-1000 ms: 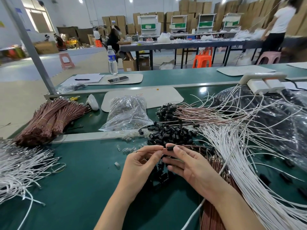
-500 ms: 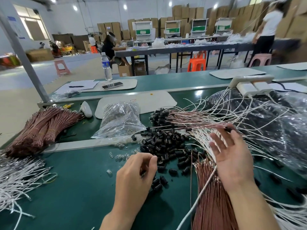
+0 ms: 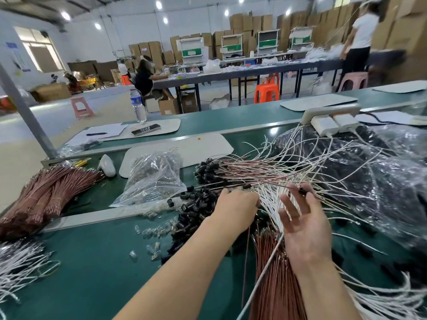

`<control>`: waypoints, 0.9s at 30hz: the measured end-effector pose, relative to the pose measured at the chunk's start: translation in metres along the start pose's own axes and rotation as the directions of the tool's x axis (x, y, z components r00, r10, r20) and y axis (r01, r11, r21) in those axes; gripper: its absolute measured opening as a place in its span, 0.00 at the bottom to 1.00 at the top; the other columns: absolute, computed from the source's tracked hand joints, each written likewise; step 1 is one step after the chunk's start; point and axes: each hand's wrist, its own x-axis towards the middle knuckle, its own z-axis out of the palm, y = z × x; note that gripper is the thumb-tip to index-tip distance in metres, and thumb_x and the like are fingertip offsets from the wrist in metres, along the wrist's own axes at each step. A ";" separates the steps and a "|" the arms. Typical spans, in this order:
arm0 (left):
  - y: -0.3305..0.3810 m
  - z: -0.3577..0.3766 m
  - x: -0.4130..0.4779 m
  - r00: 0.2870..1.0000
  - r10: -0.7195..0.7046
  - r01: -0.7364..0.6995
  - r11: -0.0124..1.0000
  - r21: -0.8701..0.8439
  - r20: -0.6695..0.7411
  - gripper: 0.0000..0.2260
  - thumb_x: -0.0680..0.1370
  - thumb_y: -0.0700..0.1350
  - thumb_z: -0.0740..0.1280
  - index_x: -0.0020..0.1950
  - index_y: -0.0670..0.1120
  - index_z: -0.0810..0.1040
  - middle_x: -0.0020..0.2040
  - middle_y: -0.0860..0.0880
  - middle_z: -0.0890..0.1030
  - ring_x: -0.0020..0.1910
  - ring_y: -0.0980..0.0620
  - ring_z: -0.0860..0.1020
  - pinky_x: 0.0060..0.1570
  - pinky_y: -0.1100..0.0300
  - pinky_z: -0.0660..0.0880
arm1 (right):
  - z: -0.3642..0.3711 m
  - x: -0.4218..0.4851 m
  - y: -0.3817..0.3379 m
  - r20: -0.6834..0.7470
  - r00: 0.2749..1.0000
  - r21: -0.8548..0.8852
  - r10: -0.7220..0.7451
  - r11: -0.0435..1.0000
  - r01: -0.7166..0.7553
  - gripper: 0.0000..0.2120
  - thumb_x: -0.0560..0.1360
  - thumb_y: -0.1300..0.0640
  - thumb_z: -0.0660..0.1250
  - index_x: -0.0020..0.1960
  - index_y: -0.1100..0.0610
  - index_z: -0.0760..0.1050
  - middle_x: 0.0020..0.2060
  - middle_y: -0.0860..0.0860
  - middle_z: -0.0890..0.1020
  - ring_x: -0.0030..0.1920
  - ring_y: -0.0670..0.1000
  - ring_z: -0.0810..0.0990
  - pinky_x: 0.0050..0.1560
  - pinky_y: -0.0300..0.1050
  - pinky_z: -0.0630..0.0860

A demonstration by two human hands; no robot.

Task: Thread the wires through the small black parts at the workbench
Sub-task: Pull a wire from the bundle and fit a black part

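Loose small black parts [image 3: 196, 204] are heaped on the green bench [image 3: 92, 273] in front of me. My left hand [image 3: 235, 206] reaches over the heap, its fingertips hidden where the white wires [image 3: 272, 202] begin. My right hand [image 3: 302, 222] hovers over the fanned wires with its palm turned left and fingers spread straight. One black part on a thin wire [image 3: 302, 192] lies at its fingertips. Brown wires with black parts on their ends [image 3: 208, 172] lie behind. More brown wires [image 3: 272, 273] run under my right wrist.
Tied brown wire bundles [image 3: 50, 192] and white wires [image 3: 18, 269] lie at the left. A clear bag [image 3: 154, 179] and small clear pieces [image 3: 152, 232] sit near the black heap. A large plastic-wrapped dark mass [image 3: 381, 181] fills the right. People work at far tables.
My hands parted from threading at the centre. The right hand carried the wire with its black part up to the right over the fanned wires and spread open. The left hand moved forward.
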 end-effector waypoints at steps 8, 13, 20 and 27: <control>-0.011 -0.039 -0.001 0.962 0.074 -0.075 0.997 0.005 -0.264 0.12 0.81 0.37 0.64 0.62 0.48 0.79 0.59 0.48 0.79 0.61 0.48 0.76 0.70 0.48 0.66 | -0.002 -0.001 -0.002 0.067 0.996 0.071 0.061 0.995 -0.066 0.10 0.83 0.49 0.61 0.56 0.48 0.81 0.51 0.47 0.85 0.46 0.46 0.84 0.52 0.45 0.74; -0.049 -0.097 -0.015 0.861 0.001 0.021 0.999 0.037 -0.509 0.13 0.80 0.33 0.64 0.61 0.45 0.80 0.56 0.48 0.80 0.56 0.50 0.78 0.66 0.53 0.70 | 0.001 -0.003 -0.002 0.196 0.978 0.085 0.079 0.992 -0.097 0.10 0.83 0.51 0.61 0.57 0.48 0.80 0.50 0.48 0.84 0.46 0.47 0.83 0.51 0.45 0.76; -0.148 -0.141 -0.083 0.698 -0.362 0.398 0.913 -0.086 -0.618 0.08 0.79 0.35 0.65 0.56 0.39 0.81 0.52 0.40 0.80 0.45 0.45 0.74 0.54 0.43 0.74 | 0.005 -0.008 0.003 0.243 0.964 0.072 0.107 0.989 -0.128 0.11 0.83 0.51 0.61 0.57 0.49 0.81 0.50 0.50 0.85 0.45 0.48 0.83 0.43 0.41 0.82; -0.226 -0.064 -0.181 0.631 -0.750 0.755 0.653 -0.066 -0.200 0.08 0.81 0.40 0.63 0.57 0.44 0.80 0.58 0.38 0.79 0.56 0.37 0.76 0.56 0.43 0.73 | 0.013 -0.012 0.010 0.265 0.947 0.016 0.182 0.981 -0.194 0.11 0.84 0.54 0.61 0.58 0.51 0.81 0.51 0.52 0.85 0.44 0.49 0.84 0.42 0.42 0.83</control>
